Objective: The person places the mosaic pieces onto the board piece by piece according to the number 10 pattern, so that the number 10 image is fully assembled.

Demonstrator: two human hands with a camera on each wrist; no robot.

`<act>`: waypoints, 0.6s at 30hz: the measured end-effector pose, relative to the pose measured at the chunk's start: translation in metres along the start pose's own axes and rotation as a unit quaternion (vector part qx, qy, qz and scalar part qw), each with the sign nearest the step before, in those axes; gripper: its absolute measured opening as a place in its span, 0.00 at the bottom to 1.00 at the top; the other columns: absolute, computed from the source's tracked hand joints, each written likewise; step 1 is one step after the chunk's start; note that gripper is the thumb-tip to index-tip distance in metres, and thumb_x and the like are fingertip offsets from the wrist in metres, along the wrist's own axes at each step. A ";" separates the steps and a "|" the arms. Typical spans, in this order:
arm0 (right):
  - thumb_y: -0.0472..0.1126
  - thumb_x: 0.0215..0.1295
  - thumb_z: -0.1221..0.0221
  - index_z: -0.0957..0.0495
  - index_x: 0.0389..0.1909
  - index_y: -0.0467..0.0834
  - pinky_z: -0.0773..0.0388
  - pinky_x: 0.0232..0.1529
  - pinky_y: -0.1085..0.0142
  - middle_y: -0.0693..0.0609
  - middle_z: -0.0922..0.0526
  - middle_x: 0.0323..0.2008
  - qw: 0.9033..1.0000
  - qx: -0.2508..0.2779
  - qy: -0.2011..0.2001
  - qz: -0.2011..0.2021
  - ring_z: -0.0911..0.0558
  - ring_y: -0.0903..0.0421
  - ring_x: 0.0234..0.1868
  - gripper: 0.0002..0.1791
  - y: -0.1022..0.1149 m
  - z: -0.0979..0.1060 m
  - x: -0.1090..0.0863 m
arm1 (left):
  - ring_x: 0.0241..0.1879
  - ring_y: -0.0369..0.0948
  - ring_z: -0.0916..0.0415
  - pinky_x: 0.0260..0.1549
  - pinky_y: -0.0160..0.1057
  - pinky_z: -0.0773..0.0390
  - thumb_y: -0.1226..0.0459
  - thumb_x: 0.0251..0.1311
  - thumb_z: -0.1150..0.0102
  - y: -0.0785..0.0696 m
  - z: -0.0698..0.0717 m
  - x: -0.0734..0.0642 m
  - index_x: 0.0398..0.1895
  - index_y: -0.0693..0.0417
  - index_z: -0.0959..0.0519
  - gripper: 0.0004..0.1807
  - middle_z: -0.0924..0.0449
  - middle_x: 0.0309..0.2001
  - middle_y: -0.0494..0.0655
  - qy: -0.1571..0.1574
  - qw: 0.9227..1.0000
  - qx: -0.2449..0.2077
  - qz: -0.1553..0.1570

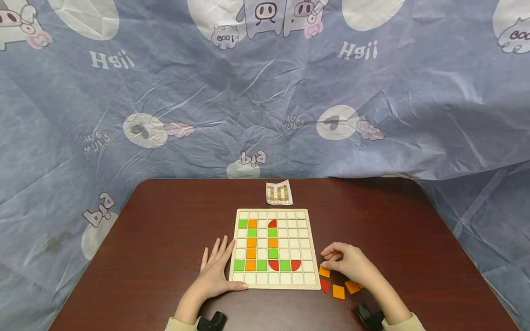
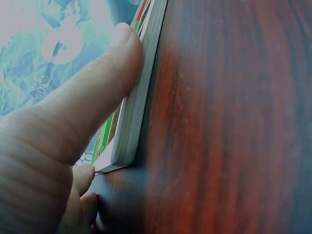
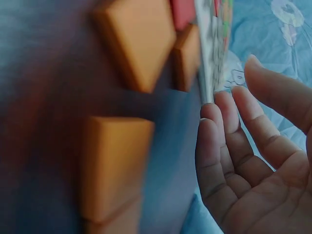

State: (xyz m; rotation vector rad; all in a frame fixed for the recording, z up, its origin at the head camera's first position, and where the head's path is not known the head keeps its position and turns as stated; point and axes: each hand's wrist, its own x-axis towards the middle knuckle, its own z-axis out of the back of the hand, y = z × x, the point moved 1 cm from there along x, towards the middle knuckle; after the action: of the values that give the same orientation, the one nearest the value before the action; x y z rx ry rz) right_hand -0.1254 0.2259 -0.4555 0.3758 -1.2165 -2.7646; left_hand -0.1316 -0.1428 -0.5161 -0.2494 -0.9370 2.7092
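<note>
A square wooden grid board [image 1: 251, 278] lies on the table, with green, orange and rounded red tiles set in some cells. My left hand [image 1: 212, 275] spreads its fingers beside the board's left edge, its thumb at the near left corner. In the left wrist view the thumb [image 2: 105, 83] lies against the board's side [image 2: 139, 107]. My right hand [image 1: 352, 263] hovers by the board's right edge, just above an orange tile [image 1: 325, 272]. Its loosely bent fingers [image 3: 209, 146] hold nothing in the right wrist view, the thumb apart from them.
Near the board's right corner lie a red tile [image 1: 325, 286], an orange square tile [image 1: 338, 292] and another orange tile [image 1: 352, 287] partly behind the right wrist. A paper pattern card [image 1: 279, 193] lies beyond the board. A printed cloth [image 1: 232, 101] hangs behind the table [image 1: 174, 220].
</note>
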 end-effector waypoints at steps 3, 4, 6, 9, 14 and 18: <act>0.39 0.54 0.28 0.17 0.39 0.42 0.22 0.34 0.72 0.54 0.17 0.33 1.000 -0.008 -0.001 0.002 0.20 0.60 0.35 0.13 -0.005 -0.005 -0.001 | 0.79 0.56 0.66 0.72 0.64 0.70 0.35 0.34 0.24 0.001 0.000 0.000 0.80 0.49 0.51 0.70 0.58 0.80 0.55 -0.001 1.000 -0.002 0.000; 0.39 0.53 0.28 0.17 0.39 0.42 0.23 0.34 0.72 0.54 0.17 0.33 1.000 -0.012 -0.003 0.000 0.20 0.60 0.35 0.13 -0.007 -0.007 -0.001 | 0.79 0.56 0.66 0.71 0.64 0.70 0.35 0.34 0.24 0.001 0.000 0.000 0.80 0.49 0.51 0.70 0.58 0.80 0.55 -0.002 1.000 -0.002 -0.001; 0.39 0.50 0.26 0.17 0.38 0.43 0.23 0.34 0.72 0.55 0.19 0.34 1.000 -0.020 -0.010 -0.004 0.21 0.60 0.35 0.14 -0.009 -0.010 0.000 | 0.79 0.56 0.66 0.71 0.65 0.70 0.36 0.33 0.23 0.000 -0.001 0.000 0.79 0.49 0.51 0.70 0.58 0.80 0.55 -0.002 1.000 -0.002 -0.001; 0.38 0.48 0.25 0.17 0.37 0.45 0.24 0.36 0.72 0.56 0.21 0.34 0.999 -0.035 -0.015 -0.008 0.23 0.60 0.36 0.14 -0.010 -0.014 0.000 | 0.79 0.56 0.66 0.71 0.65 0.70 0.36 0.33 0.23 0.000 -0.001 0.000 0.79 0.49 0.50 0.70 0.58 0.80 0.55 -0.003 1.000 -0.002 -0.001; 0.37 0.46 0.24 0.18 0.34 0.47 0.25 0.36 0.72 0.56 0.24 0.32 0.998 -0.052 -0.018 -0.009 0.25 0.60 0.35 0.15 -0.009 -0.017 0.000 | 0.79 0.56 0.66 0.71 0.64 0.70 0.36 0.34 0.24 0.000 -0.001 0.001 0.79 0.49 0.51 0.70 0.58 0.80 0.56 -0.002 1.000 -0.001 0.001; 0.37 0.45 0.24 0.18 0.33 0.47 0.26 0.35 0.72 0.57 0.25 0.31 0.998 -0.060 -0.024 -0.008 0.26 0.60 0.34 0.15 -0.008 -0.018 0.001 | 0.79 0.56 0.66 0.71 0.64 0.69 0.36 0.33 0.23 -0.001 -0.001 0.000 0.79 0.49 0.51 0.70 0.58 0.80 0.56 -0.003 1.000 0.001 0.002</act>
State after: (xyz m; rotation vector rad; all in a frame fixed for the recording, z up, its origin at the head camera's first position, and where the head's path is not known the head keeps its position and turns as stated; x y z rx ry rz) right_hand -0.1211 0.2181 -0.4734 0.3110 -1.0554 -2.8585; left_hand -0.1317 -0.1418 -0.5161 -0.2432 -0.9362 2.7162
